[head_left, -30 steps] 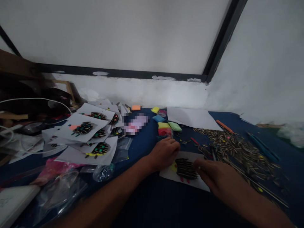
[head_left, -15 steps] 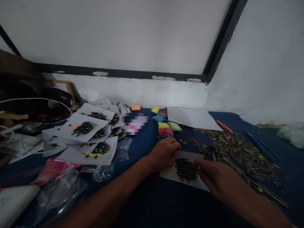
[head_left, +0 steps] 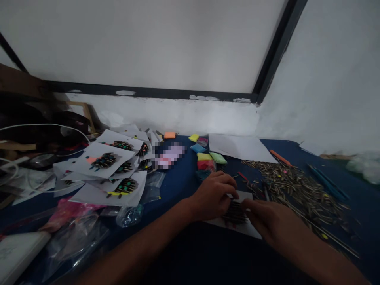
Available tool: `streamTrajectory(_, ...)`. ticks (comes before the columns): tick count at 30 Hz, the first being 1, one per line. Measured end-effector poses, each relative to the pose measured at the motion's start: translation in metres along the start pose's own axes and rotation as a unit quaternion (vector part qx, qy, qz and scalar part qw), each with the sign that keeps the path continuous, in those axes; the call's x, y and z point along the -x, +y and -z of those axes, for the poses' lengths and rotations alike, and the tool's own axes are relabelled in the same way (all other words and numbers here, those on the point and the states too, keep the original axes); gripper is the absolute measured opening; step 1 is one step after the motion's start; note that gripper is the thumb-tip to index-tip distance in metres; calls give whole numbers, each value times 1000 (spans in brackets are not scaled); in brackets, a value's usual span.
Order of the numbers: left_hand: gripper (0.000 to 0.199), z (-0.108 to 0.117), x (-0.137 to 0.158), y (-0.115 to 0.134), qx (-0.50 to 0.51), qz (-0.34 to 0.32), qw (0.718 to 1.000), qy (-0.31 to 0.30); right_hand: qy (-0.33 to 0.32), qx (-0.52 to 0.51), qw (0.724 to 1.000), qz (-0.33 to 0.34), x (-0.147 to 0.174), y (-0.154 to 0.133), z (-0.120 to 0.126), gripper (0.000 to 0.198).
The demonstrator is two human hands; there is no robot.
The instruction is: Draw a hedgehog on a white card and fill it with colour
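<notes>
My left hand [head_left: 215,196] reaches over a small white paper [head_left: 251,231], its fingers bent and slightly apart above the left part of a patch of dark striped seeds [head_left: 236,215] set in rows on the sheet. That hand covers the paper's left side and the yellow part there. At the right end of the patch, the thumb and fingers of my right hand [head_left: 263,217] are pinched together; what lies between them, if anything, is hidden. Bits of red show faintly below the seeds.
Loose striped seeds [head_left: 292,190] are heaped at right, near an orange tool [head_left: 280,157] and blue tweezers-like tool [head_left: 328,182]. Colourful clay packets [head_left: 204,162] lie ahead. Seed-decorated papers [head_left: 103,160] are stacked left, with plastic bags [head_left: 78,237] in front.
My left hand has moved right over the paper, from its upper left edge to above the seed patch, covering the yellow part. My right hand stays almost where it was, still pinched.
</notes>
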State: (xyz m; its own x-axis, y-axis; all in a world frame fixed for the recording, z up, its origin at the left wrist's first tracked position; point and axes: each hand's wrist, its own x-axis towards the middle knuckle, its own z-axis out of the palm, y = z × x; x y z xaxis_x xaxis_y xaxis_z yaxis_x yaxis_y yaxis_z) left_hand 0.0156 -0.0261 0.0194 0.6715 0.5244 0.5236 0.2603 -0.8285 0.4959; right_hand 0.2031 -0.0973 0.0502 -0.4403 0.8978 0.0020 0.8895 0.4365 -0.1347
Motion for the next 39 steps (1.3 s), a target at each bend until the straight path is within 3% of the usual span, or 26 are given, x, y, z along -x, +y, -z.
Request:
streamTrajectory(5,30,-1,-1,6,-32,8,998,-57,17,-5,1000,3,2,0,1,29)
streamTrajectory(17,34,-3,-1,8,-50,-9,995,-80,29,3,1000,10,4,3,-1,29)
streamTrajectory(39,34,-5,-1,5,-61,-14,996,-66,12,-44,999,-15,4,2,3,28)
